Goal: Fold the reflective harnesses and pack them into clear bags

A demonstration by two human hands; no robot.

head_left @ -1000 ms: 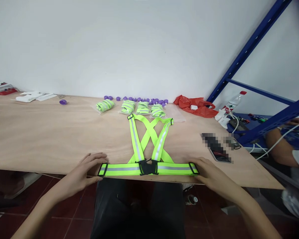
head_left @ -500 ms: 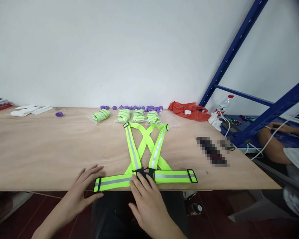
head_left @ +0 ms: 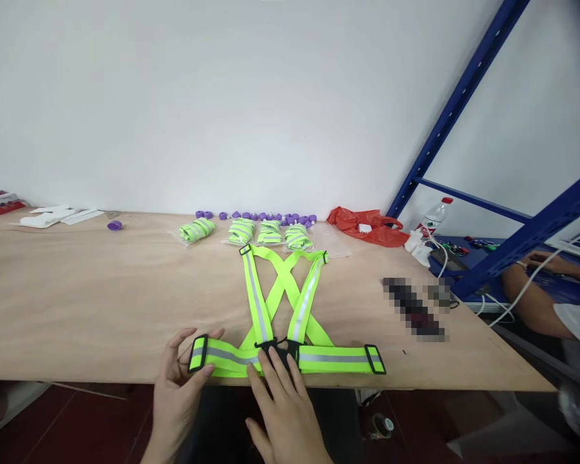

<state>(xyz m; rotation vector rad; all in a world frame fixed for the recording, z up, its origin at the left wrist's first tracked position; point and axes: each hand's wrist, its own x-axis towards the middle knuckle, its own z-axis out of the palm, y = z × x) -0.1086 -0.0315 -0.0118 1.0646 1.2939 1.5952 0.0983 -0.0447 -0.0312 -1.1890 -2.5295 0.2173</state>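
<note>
A neon-yellow reflective vest [head_left: 258, 303] made of elastic straps with grey stripes lies spread on the table, its shoulder straps crossing toward the wall. My left hand [head_left: 176, 380] has its fingers curled around the left end of the waist strap, by a black slider [head_left: 198, 353]. That end is lifted slightly off the tabletop. My right hand [head_left: 287, 403] rests with fingers stretched over the black buckle [head_left: 283, 350] at the vest's middle, hiding part of it. Another black slider [head_left: 376, 359] sits at the strap's right end.
Several bagged, rolled vests [head_left: 242, 230] lie along the wall before small purple pieces [head_left: 265, 218]. Right of them is a red plastic bag [head_left: 367, 225]. A pixelated dark item [head_left: 413, 309] lies on the right. Beyond the blue rack post [head_left: 457, 106], another person's arm [head_left: 536, 303] shows.
My left hand has moved from beside the strap's left end to gripping it and has raised it a little. My right hand stays on the buckle. The view has tilted slightly.
</note>
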